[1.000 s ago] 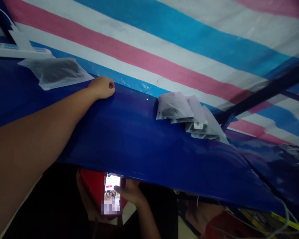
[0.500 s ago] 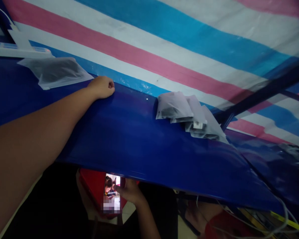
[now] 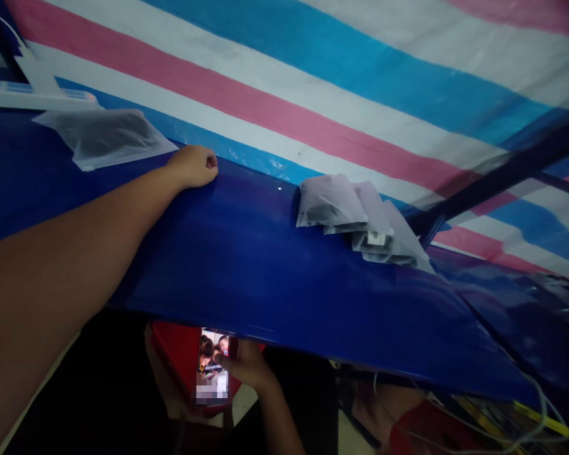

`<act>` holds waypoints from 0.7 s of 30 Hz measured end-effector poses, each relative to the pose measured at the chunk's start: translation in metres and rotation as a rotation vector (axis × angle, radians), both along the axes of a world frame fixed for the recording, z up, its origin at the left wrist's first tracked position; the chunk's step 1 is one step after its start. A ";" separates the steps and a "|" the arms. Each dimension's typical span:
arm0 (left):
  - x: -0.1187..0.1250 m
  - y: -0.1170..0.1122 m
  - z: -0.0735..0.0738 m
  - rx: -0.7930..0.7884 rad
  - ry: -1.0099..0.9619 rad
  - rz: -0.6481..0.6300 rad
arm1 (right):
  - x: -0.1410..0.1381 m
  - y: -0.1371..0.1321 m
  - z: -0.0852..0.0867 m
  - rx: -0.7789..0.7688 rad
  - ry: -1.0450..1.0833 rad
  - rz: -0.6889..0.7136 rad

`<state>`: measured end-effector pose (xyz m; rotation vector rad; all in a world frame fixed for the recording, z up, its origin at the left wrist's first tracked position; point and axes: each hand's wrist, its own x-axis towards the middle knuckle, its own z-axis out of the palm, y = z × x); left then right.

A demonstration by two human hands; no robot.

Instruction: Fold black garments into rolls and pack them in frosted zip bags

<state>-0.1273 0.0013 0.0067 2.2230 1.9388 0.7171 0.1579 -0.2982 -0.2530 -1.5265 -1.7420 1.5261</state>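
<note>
My left hand (image 3: 194, 166) rests as a closed fist on the far edge of the glossy blue table (image 3: 246, 272), my forearm stretched across it; I see nothing in the fist. Below the table's near edge my right hand (image 3: 246, 366) grips a lit phone (image 3: 212, 363), thumb on its screen. A small pile of frosted plastic pouches (image 3: 355, 218) lies on the table to the right of my left hand. A single flat frosted pouch (image 3: 105, 136) lies to its left.
A white power strip (image 3: 38, 98) with a plug and cable sits at the far left. A striped pink, white and blue tarp (image 3: 360, 88) hangs behind the table. A red stool (image 3: 175, 354) and loose cables (image 3: 526, 430) show under the table.
The picture on the phone screen has changed. Both hands and the pouches stay where they were.
</note>
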 end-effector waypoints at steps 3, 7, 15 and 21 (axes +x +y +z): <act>0.000 0.001 -0.001 0.003 -0.006 -0.003 | 0.001 0.000 -0.001 0.005 -0.007 -0.010; 0.000 0.001 -0.001 0.006 -0.012 -0.012 | 0.001 0.001 -0.006 0.073 -0.017 -0.074; 0.010 -0.007 0.005 0.107 -0.004 -0.105 | 0.005 -0.022 0.071 0.163 -0.066 -0.164; 0.028 -0.017 0.012 0.173 -0.055 -0.231 | 0.066 -0.022 0.212 0.313 -0.292 -0.012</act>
